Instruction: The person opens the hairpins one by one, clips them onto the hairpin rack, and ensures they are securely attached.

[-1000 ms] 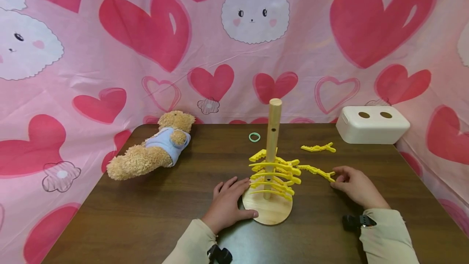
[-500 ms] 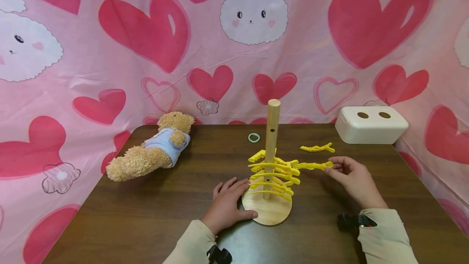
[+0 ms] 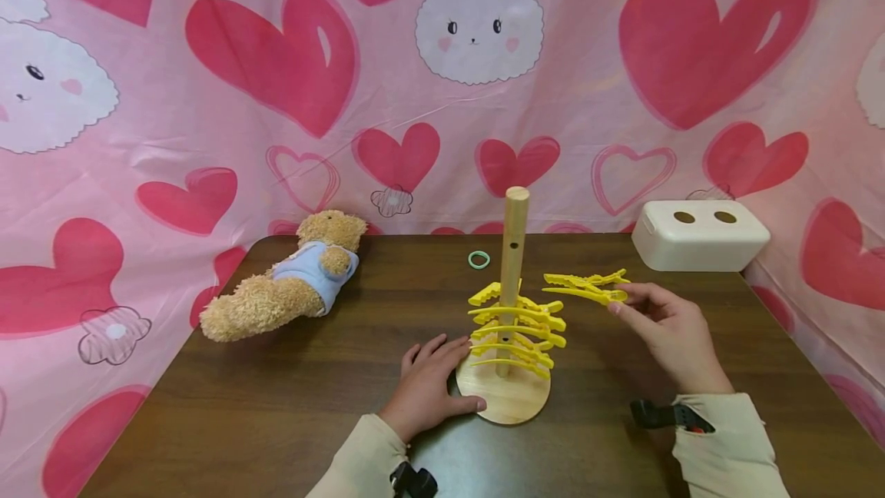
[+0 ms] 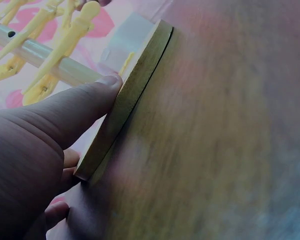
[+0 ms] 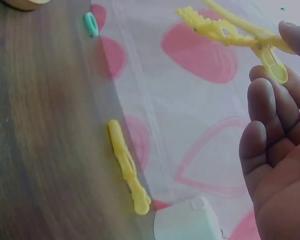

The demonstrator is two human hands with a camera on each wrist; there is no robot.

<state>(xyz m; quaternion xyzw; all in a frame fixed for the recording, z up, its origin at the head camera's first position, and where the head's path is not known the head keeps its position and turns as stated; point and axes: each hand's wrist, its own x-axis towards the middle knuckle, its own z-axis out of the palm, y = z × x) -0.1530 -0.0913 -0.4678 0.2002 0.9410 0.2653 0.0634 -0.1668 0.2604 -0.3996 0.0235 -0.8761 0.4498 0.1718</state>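
My right hand [image 3: 667, 329] pinches a yellow alligator hair clip [image 5: 260, 42] by its levers, thumb against fingers. The clip's jaws stand spread apart, in the air to the right of the wooden post [image 3: 515, 244]. Several yellow hair clips [image 3: 518, 321] are clamped around the lower part of this post. My left hand [image 3: 432, 386] rests at the left side of the round wooden base [image 3: 512, 402], its fingers spread and fairly straight. In the left wrist view, the thumb [image 4: 85, 102] touches the base's rim. Another yellow clip [image 5: 127, 167] lies on the table, partly overlapped in the head view.
At the back right stands a white box [image 3: 701, 244] with two round holes in its top. A mint-green ring [image 3: 478, 260] lies behind the post. A teddy bear [image 3: 297, 275] in a light blue shirt lies at the left. A pink heart-patterned cloth [image 3: 442, 98] hangs behind the table.
My right hand has lifted the clip up off the table and moved slightly left and back with it. The clip's jaws have spread open. My left hand and the stand have stayed put.
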